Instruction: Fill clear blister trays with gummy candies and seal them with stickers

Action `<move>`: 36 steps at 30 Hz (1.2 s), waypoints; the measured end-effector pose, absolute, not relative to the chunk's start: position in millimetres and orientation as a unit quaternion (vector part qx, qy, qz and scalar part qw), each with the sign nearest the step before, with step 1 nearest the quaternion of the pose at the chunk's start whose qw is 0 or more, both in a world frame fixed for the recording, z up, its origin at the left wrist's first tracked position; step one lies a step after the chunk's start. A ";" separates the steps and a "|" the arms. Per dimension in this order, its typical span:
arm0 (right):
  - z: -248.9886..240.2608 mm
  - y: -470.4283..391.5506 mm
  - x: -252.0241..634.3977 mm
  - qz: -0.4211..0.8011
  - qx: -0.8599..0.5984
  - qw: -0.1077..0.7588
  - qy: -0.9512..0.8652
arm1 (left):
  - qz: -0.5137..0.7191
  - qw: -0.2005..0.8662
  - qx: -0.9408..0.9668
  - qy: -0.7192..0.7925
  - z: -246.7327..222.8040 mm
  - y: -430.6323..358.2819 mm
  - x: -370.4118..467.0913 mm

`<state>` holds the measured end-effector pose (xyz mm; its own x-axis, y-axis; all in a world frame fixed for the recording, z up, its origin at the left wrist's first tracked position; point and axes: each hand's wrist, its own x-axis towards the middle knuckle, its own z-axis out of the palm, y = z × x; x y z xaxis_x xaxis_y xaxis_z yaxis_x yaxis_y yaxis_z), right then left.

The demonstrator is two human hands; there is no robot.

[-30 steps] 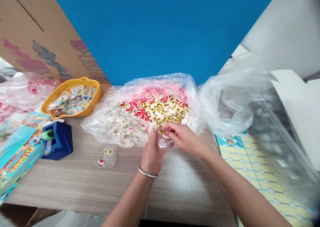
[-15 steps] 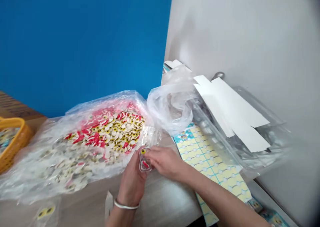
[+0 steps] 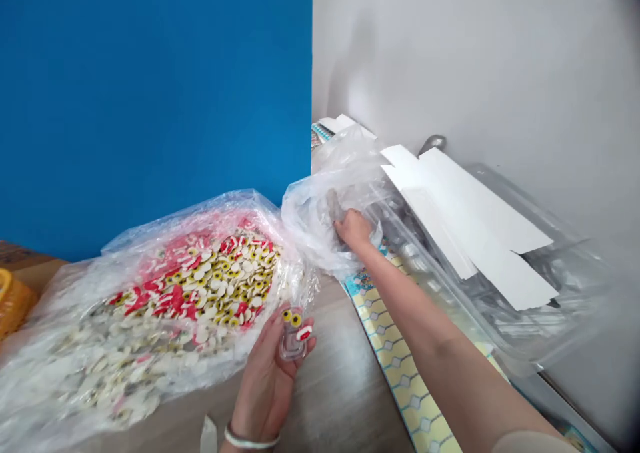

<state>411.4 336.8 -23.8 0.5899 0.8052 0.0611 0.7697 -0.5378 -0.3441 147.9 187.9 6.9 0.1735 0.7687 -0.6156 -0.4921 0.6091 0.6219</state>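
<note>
My left hand (image 3: 273, 366) is closed around a small clear plastic case (image 3: 293, 348). Two yellow eye pieces (image 3: 291, 318) show at the top of the case, and a red and white mouth-shaped piece (image 3: 303, 334) lies at its right side by my fingertips. My right hand (image 3: 354, 228) reaches into the opening of a clear plastic bag (image 3: 313, 203); its thumb shows, but the other fingers are mostly hidden, and whether they hold anything cannot be seen. Left of my hands, a large clear bag (image 3: 125, 246) lies spread with many eye and red mouth pieces (image 3: 225, 273).
On the right, a clear plastic bin (image 3: 525, 353) carries white card strips (image 3: 465, 220). A yellow patterned sheet (image 3: 395, 346) lies under my right arm. An orange basket (image 3: 15, 306) stands at the far left. Blue and grey walls rise behind the table (image 3: 340, 373).
My right hand has left the plastic case and moved up and away into the clear bag. My left hand still holds the case, now with two eye pieces showing. The view has shifted slightly.
</note>
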 end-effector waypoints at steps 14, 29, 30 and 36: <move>15.8 203.6 358.9 0.183 -0.559 0.339 -0.734 | 0.409 0.779 0.175 0.443 0.6 170.2 155.0; 0.3 115.1 298.1 0.057 -0.551 0.259 -0.791 | 0.429 0.792 0.164 0.403 3.7 161.3 164.4; 0.6 113.0 296.2 0.048 -0.544 0.235 -0.804 | 0.430 0.790 0.162 0.407 3.6 161.0 164.5; 3.3 103.6 293.4 0.051 -0.549 0.225 -0.804 | 0.426 0.786 0.158 0.419 3.4 159.6 163.4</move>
<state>293.4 103.6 3.3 -0.2967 0.9049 0.3052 0.8591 0.3925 -0.3284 163.4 159.6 3.4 0.2867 0.8025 -0.5232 -0.5372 0.5869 0.6058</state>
